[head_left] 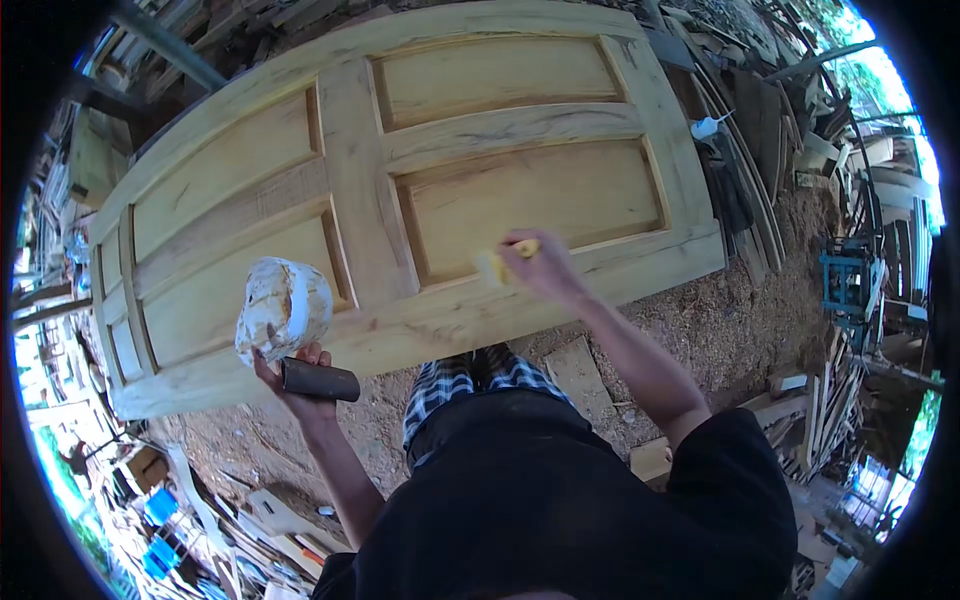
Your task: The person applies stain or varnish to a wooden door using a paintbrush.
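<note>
My left hand [305, 385] is closed around a dark cylinder [320, 379], its fingers also against the base of a stained white, brown-blotched container [283, 312]. Both overlap the near edge of a large panelled wooden door [360, 180] lying flat. My right hand [540, 265], smeared by motion, grips a small yellow-handled tool [527, 247]. The tool's pale, blurred end points left, over the door's near rail below the right-hand panel. I cannot tell whether that end is a brush or a blade.
Wood shavings cover the ground [720, 330] around the door. Stacked boards [760, 130] stand beyond its right end, near a small white bottle [708, 127]. A blue metal frame [845, 285] is at the far right. Scrap wood [290, 525] lies at lower left.
</note>
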The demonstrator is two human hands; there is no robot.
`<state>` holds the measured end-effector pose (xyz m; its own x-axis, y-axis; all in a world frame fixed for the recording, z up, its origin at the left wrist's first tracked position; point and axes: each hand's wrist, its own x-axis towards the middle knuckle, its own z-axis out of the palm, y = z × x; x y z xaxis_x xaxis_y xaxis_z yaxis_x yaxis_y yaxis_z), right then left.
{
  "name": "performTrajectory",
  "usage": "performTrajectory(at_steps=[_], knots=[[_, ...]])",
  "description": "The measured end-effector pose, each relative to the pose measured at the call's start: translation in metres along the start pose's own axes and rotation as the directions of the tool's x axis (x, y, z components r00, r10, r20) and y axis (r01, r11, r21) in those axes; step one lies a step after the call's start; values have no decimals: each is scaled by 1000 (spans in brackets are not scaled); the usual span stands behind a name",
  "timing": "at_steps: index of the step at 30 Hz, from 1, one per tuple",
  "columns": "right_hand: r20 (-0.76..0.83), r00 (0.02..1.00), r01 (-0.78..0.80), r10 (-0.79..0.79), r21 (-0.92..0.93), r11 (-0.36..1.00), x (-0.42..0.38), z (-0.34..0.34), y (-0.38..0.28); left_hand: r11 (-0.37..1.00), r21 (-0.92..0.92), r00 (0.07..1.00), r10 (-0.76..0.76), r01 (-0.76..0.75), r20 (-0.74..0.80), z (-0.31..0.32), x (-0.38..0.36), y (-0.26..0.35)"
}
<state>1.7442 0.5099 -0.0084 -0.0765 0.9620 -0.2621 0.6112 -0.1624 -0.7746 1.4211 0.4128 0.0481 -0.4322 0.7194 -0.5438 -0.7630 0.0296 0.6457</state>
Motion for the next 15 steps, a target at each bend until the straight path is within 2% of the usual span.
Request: performTrajectory(at_steps=[1,2,4,5,6,7,8,10,11,12,13,14,15], knots=[[-97,975,209,-198,110,972,-3,16,2,1000,7,1000,4,-4,18,2,-2,3],[-120,973,213,-199,117,970,-8,21,11,1000,21,997,-9,7,82,3,-3,5],[-2,994,106,-107,117,987,-24,13,33,997,57,982,-53,43,180,4,-6,8],[-48,995,94,-89,111,989,-32,-9,34,999,30,978,-35,29,207,1,-6,8],[-32,999,10,-14,-134,991,-41,-36,35,1000,-1,972,-21,22,236,-1,-4,6],[-31,996,-87,81,-367,926,-47,-54,35,999,0,972,-34,35,233,-8,3,5],[-78,991,-132,111,-365,921,-51,-62,37,999,3,973,-50,51,227,-15,9,6],[-31,997,-71,65,-576,815,-43,-60,30,997,52,987,-72,65,141,-16,13,7],[-71,995,35,-67,-388,921,-36,-46,25,994,82,990,-77,67,117,-16,14,10],[-130,989,60,-72,-96,994,-27,-31,-2,992,109,993,-78,68,93,-15,14,11],[-287,926,298,-245,155,942,-11,2,-5,987,149,992,-71,55,103,-15,15,12],[-325,903,362,-283,218,906,8,32,-13,981,193,991,-62,38,120,-15,19,13],[-353,892,423,-282,438,793,23,57,-20,974,228,999,-6,-2,37,-9,16,12]])
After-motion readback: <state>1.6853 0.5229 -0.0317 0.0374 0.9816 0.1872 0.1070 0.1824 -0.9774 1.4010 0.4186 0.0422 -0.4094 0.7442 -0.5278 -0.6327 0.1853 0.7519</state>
